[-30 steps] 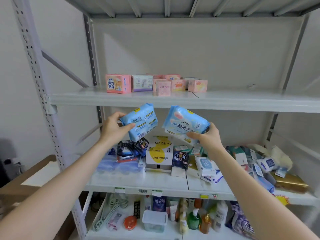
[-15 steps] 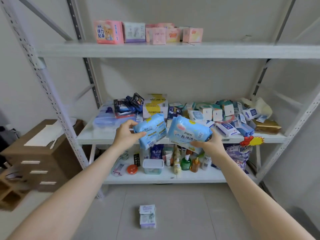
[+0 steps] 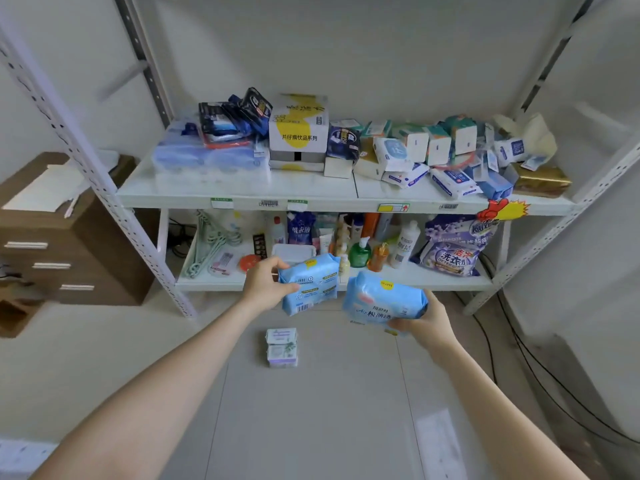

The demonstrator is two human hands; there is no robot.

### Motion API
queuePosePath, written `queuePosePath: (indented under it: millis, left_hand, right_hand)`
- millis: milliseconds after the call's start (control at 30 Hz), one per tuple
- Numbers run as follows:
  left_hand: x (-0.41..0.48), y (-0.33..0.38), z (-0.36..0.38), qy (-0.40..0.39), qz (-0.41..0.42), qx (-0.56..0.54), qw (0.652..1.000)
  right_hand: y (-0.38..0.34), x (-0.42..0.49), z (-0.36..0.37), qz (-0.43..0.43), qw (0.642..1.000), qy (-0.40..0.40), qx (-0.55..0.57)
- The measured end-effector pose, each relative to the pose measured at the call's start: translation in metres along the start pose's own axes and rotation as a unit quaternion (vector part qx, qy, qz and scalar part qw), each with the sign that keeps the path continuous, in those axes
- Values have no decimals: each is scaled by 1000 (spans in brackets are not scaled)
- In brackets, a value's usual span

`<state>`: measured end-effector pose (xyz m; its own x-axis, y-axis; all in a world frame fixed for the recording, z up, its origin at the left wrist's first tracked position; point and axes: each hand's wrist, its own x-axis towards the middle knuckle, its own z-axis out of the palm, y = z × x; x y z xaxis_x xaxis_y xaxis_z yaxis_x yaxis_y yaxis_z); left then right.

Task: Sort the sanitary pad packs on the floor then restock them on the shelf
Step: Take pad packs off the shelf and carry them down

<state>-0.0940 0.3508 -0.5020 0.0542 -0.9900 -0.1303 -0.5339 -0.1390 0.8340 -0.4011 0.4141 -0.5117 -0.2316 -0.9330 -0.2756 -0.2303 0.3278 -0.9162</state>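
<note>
Two hands, two loads, both held out in front of the rack's bottom shelf (image 3: 221, 284). The left hand (image 3: 265, 285) clamps the barcode pack (image 3: 310, 285) by its left end, thumb across the printed face and fingers curled behind, so the label tilts up where it can be read. The right hand (image 3: 424, 322) cradles the wider blue pack (image 3: 384, 301) from below and from the right, fingers curled under its near edge; the thumb I can't make out. The packs sit side by side with their inner corners almost meeting. That reads as a comparison: same blue, different print, so a sorting call rather than a placing move. Down on the floor (image 3: 311, 427), just nearer than the hands, a small stack of lilac-and-white packs (image 3: 282, 347) lies untouched, one squared up on the other. Above, the middle shelf (image 3: 242, 192) is crowded with boxes and wipes, though bare board shows along its front left, a likely landing spot by my reckoning. Neither blue pack is on a shelf yet, so restocking looks barely begun.
</note>
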Motion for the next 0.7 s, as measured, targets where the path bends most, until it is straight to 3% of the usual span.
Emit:
queuePosePath:
  millis: [333,700]
  left_hand:
    - [49,-76,71,-74,-30,26,996]
    - [161,-193,178,-130,-83,66,986]
  right_hand:
    - [104,40,38,73,997,-18,-33]
    - [230,149,99,131,990,-53,-9]
